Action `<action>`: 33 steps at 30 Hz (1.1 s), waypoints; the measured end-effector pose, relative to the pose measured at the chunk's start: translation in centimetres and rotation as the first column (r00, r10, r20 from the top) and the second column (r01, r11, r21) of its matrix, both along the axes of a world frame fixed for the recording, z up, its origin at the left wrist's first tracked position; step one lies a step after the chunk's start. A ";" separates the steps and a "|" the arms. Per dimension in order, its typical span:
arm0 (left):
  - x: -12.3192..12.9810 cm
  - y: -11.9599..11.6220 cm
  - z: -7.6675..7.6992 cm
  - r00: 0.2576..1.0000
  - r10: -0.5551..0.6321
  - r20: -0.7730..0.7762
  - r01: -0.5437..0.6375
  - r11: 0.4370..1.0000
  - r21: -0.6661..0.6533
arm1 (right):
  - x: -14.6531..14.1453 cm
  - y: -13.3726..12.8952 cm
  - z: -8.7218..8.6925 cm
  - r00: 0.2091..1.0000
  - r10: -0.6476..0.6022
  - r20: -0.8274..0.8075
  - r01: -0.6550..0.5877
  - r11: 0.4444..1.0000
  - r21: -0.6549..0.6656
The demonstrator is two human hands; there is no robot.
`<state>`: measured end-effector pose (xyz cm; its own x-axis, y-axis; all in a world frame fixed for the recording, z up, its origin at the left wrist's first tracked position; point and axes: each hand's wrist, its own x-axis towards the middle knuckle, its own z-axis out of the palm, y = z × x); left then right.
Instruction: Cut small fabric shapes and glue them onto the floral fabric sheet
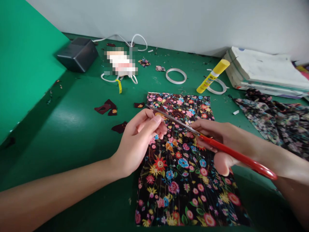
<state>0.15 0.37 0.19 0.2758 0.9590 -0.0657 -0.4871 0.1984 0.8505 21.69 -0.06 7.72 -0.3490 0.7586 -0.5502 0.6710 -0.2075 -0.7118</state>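
Observation:
Red-handled scissors [231, 151] are in my right hand [219, 135], with the thumb through the handle and the blades pointing left and away. The blades reach a small dark fabric scrap [159, 113] with a yellow-orange patch. My left hand [140, 138] pinches that scrap between thumb and forefinger, close beside the blades. Under both hands lies a rectangular black floral fabric [178, 187], flat on the green table. Left of it rest several dark maroon scraps [106, 108], some with orange spots.
Two rolls of narrow white tape [176, 82] and a yellow glue stick [212, 77] stand behind the fabric. Stacked books [265, 74] and crumpled floral cloth [285, 125] occupy the right. At back left are a black box [78, 54], a blurred-out device [122, 62] and a white cable [142, 38].

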 end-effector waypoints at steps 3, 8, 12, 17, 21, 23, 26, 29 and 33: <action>0.0 0.0 0.0 1.000 0.000 -0.002 0.000 1.000 0.004 | 0.1 0.1 -0.1 1.000 0.018 0.013 -0.018 1.000 0.009; 0.0 0.0 0.0 1.000 -0.004 0.000 0.004 1.000 0.002 | 0.1 0.1 0.1 1.000 -0.006 0.019 0.006 1.000 0.019; 0.0 0.0 -0.1 1.000 -0.001 0.019 0.001 1.000 -0.004 | 0.1 0.1 0.2 1.000 -0.024 0.006 0.024 0.999 -0.033; 0.1 0.1 -0.1 1.000 -0.002 0.025 0.002 1.000 0.003 | 0.1 0.1 0.2 0.999 -0.035 -0.002 0.035 0.999 -0.033; 0.0 0.0 -0.1 1.000 -0.005 0.014 0.005 1.000 0.000 | 0.3 0.1 -0.1 1.000 -0.019 0.010 0.019 1.000 -0.006; 0.0 0.0 -0.1 1.000 -0.007 0.021 0.007 1.000 0.002 | 0.6 0.0 -0.4 1.000 -0.024 -0.004 0.024 1.000 0.006; 0.0 0.0 -0.1 1.000 -0.005 0.031 0.005 1.000 0.002 | 1.0 -0.1 -0.7 0.999 -0.041 -0.035 0.042 0.999 0.011; 0.1 0.0 0.0 1.000 0.006 0.016 -0.006 1.000 -0.002 | 1.2 0.0 -0.8 0.999 -0.031 -0.023 0.031 0.999 0.013; 0.1 0.1 0.0 1.000 0.022 -0.019 -0.022 1.000 -0.007 | 1.1 0.2 -0.6 1.000 -0.009 -0.009 0.009 0.999 0.032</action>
